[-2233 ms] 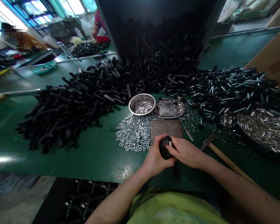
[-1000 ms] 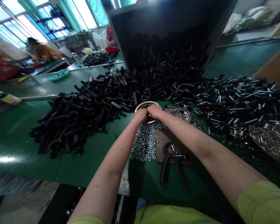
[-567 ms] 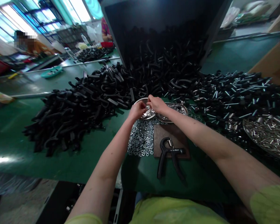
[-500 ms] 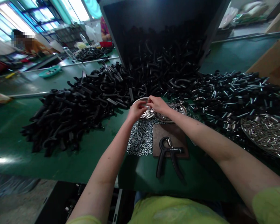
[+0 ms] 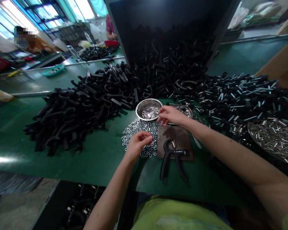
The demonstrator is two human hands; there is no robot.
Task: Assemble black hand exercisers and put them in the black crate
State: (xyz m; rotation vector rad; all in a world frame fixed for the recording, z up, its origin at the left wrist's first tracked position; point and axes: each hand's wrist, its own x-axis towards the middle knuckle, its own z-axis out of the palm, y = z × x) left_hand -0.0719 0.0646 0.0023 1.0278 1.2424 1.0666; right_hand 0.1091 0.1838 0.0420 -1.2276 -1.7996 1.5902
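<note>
My left hand point(image 5: 138, 144) is over the pile of metal nuts point(image 5: 132, 131), thumb and fingers pinched together; whatever is between them is too small to make out. At the right rim of a round steel bowl point(image 5: 141, 101) is my right hand point(image 5: 169, 115), its fingers bent and closed, their contents hidden. Small shiny metal pieces point(image 5: 150, 113) lie in that bowl. A black hand grip strengthener point(image 5: 166, 155) with a metal spring rests on a brown square plate point(image 5: 188, 140), below my right hand. Behind that hand a second metal dish point(image 5: 190, 111) is partly covered.
Black plastic handles point(image 5: 69, 118) are heaped left and spill from a dark bin point(image 5: 172, 22) at the back. Black-headed bolts point(image 5: 242, 92) and a tray of metal pins point(image 5: 276, 137) lie right. A cardboard box point(image 5: 280, 64) stands far right. Other people sit at the back left.
My left hand has come back from the bowl toward me, over the nuts. The right hand has shifted slightly right and down, so the bowl shows more fully. The hand grip has stayed on its plate.
</note>
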